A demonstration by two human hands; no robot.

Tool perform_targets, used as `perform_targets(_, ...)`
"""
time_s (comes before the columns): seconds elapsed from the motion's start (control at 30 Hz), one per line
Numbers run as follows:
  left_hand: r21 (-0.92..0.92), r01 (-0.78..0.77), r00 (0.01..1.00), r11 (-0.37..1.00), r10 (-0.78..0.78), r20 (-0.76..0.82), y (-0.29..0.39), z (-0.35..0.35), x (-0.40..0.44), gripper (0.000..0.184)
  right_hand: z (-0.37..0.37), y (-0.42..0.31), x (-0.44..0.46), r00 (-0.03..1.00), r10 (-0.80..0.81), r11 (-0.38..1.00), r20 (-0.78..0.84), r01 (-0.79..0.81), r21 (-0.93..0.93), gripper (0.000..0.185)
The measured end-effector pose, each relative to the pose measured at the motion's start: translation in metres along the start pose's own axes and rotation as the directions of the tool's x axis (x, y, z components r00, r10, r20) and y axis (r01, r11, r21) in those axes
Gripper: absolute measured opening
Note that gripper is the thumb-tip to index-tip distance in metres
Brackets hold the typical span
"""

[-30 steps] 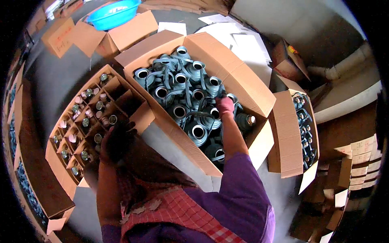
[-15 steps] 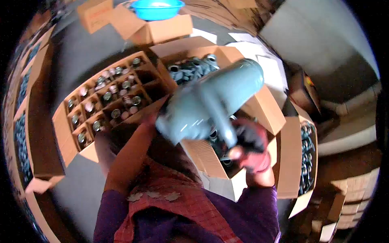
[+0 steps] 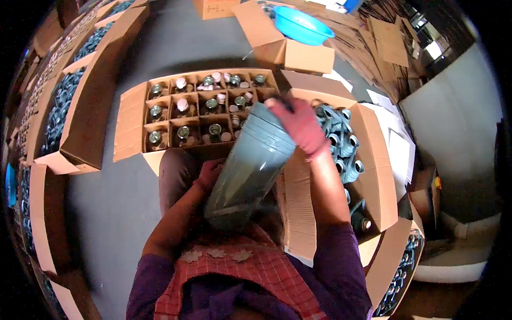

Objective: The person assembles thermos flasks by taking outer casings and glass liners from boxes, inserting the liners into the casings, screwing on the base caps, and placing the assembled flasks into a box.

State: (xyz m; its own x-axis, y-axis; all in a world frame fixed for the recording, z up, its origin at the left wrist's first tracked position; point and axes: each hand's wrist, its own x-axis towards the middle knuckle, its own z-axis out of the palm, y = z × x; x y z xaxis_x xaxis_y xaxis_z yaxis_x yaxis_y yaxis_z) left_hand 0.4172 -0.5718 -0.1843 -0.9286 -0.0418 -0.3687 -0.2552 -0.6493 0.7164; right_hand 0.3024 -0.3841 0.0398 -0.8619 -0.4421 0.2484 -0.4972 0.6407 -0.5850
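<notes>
A large, clear blue-green cylindrical jar (image 3: 250,165) stands tilted in front of my body, its ridged end up and to the right. My right hand (image 3: 301,125), in a red and black glove, is closed over the rim at that upper end. My left hand (image 3: 210,173), gloved in red, presses against the jar's left side lower down; its fingers are partly hidden. Just behind the jar, a divided carton (image 3: 130,128) holds glass bottles (image 3: 183,133), some with pale caps among them. To the right, an open carton (image 3: 381,176) contains grey-blue pieces with round openings (image 3: 346,144).
A blue basin (image 3: 304,25) rests on a carton (image 3: 309,56) at the back. Long cartons (image 3: 88,128) of similar grey-blue pieces line the left side. Another filled carton (image 3: 381,272) stands at lower right. White sheets (image 3: 397,154) and flattened cardboard (image 3: 389,40) lie beyond.
The jar has swung from lying slanted toward the right carton to a steeper tilt before my body. My right hand has moved up from the right carton to its rim. The view has turned right.
</notes>
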Motion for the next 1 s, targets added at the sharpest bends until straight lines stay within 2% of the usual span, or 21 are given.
perform_targets(0.07, 0.102, -0.154, 0.987, 0.983, 0.150, 0.053, 0.030, -0.005, 0.005, 0.070, 0.030, -0.019, 0.005, 0.961, -0.052, 0.952, 0.271, 0.129, -0.276, 0.041)
perform_targets(0.1, 0.157, -0.252, 0.964, 0.955, 0.235, 0.121, 0.056, -0.008, 0.010, 0.071, 0.057, -0.020, 0.002, 0.945, -0.312, 0.907, 0.094, 0.326, -0.266, 0.039)
perform_targets(0.17, 0.159, -0.366, 0.904, 0.917, 0.310, 0.294, 0.107, -0.007, 0.023, 0.073, 0.083, -0.038, 0.004, 0.897, -0.443, 0.894, -0.006, 0.441, -0.075, 0.044)
perform_targets(0.2, 0.095, -0.368, 0.876, 0.925, 0.311, 0.368, 0.128, 0.000, 0.027, 0.074, 0.077, -0.059, 0.014, 0.928, -0.362, 0.928, 0.087, 0.350, 0.129, 0.051)
perform_targets(0.23, -0.104, -0.218, 0.880, 0.970, 0.241, 0.409, 0.143, 0.015, 0.021, 0.077, 0.079, -0.066, 0.020, 0.850, -0.505, 0.856, 0.151, 0.470, 0.215, 0.049)
perform_targets(0.27, -0.286, -0.042, 0.868, 0.957, 0.176, 0.464, 0.155, 0.029, 0.019, 0.080, 0.084, -0.074, 0.020, 0.828, -0.550, 0.834, 0.112, 0.537, 0.124, 0.049)
perform_targets(0.33, -0.393, -0.101, 0.793, 0.914, 0.312, 0.524, 0.165, 0.017, 0.017, 0.091, 0.094, -0.065, 0.032, 0.778, -0.629, 0.747, 0.009, 0.601, 0.285, 0.051)
perform_targets(0.37, -0.448, -0.118, 0.746, 0.886, 0.377, 0.548, 0.170, 0.010, 0.017, 0.096, 0.089, -0.058, 0.040, 0.768, -0.628, 0.752, 0.129, 0.555, 0.356, 0.050)
perform_targets(0.4, -0.005, -0.474, 0.833, 0.881, 0.450, 0.322, 0.179, 0.000, 0.005, 0.100, 0.094, -0.041, 0.050, 0.791, -0.606, 0.725, 0.088, 0.504, 0.469, 0.055)
perform_targets(0.47, -0.329, -0.523, 0.538, 0.786, 0.605, 0.587, 0.200, 0.003, -0.024, 0.102, 0.121, 0.008, 0.064, 0.835, -0.549, 0.619, 0.020, 0.391, 0.681, 0.065)
perform_targets(0.5, -0.357, -0.561, 0.568, 0.747, 0.660, 0.491, 0.206, -0.005, -0.022, 0.099, 0.115, 0.020, 0.066, 0.880, -0.438, 0.863, 0.185, 0.354, 0.362, 0.079)
perform_targets(0.53, -0.372, -0.597, 0.597, 0.711, 0.703, 0.386, 0.209, -0.012, -0.021, 0.098, 0.121, 0.021, 0.064, 0.895, -0.434, 0.800, 0.097, 0.334, 0.499, 0.079)
perform_targets(0.6, 0.201, -0.602, 0.796, 0.772, 0.602, 0.071, 0.207, -0.023, 0.017, 0.090, 0.104, -0.016, 0.059, 0.867, -0.485, 0.647, -0.118, 0.446, 0.619, 0.072)
perform_targets(0.67, 0.180, -0.409, 0.901, 0.894, 0.428, -0.078, 0.181, -0.035, 0.024, 0.074, 0.092, -0.052, 0.058, 0.742, -0.629, 0.578, -0.233, 0.646, 0.498, 0.066)
perform_targets(0.7, 0.008, -0.446, 0.884, 0.895, 0.439, 0.163, 0.187, -0.018, 0.022, 0.071, 0.091, -0.065, 0.060, 0.669, -0.709, 0.560, -0.222, 0.726, 0.400, 0.065)
perform_targets(0.77, -0.357, -0.369, 0.664, 0.858, 0.512, 0.545, 0.201, 0.013, 0.002, 0.064, 0.100, -0.067, 0.076, 0.655, -0.742, 0.657, 0.142, 0.670, 0.345, 0.072)
perform_targets(0.8, 0.065, -0.583, 0.762, 0.810, 0.518, 0.388, 0.214, 0.011, -0.017, 0.061, 0.122, -0.033, 0.084, 0.711, -0.700, 0.676, 0.075, 0.624, 0.391, 0.072)
perform_targets(0.87, 0.465, -0.638, 0.764, 0.614, 0.581, 0.280, 0.224, -0.022, -0.038, 0.057, 0.151, 0.035, 0.093, 0.841, -0.519, 0.842, 0.152, 0.472, 0.263, 0.067)
perform_targets(0.9, 0.432, -0.661, 0.750, 0.613, 0.565, 0.344, 0.222, -0.048, -0.045, 0.056, 0.156, 0.055, 0.088, 0.901, -0.343, 0.939, 0.266, 0.339, 0.064, 0.061)
perform_targets(0.97, 0.346, -0.724, 0.685, 0.597, 0.558, 0.468, 0.219, -0.075, -0.051, 0.054, 0.163, 0.086, 0.089, 0.973, 0.028, 0.972, 0.228, -0.080, 0.222, 0.044)
perform_targets(1.0, 0.345, -0.768, 0.635, 0.540, 0.565, 0.528, 0.220, -0.073, -0.051, 0.051, 0.165, 0.092, 0.089, 0.974, 0.025, 0.996, 0.227, -0.043, 0.074, 0.040)
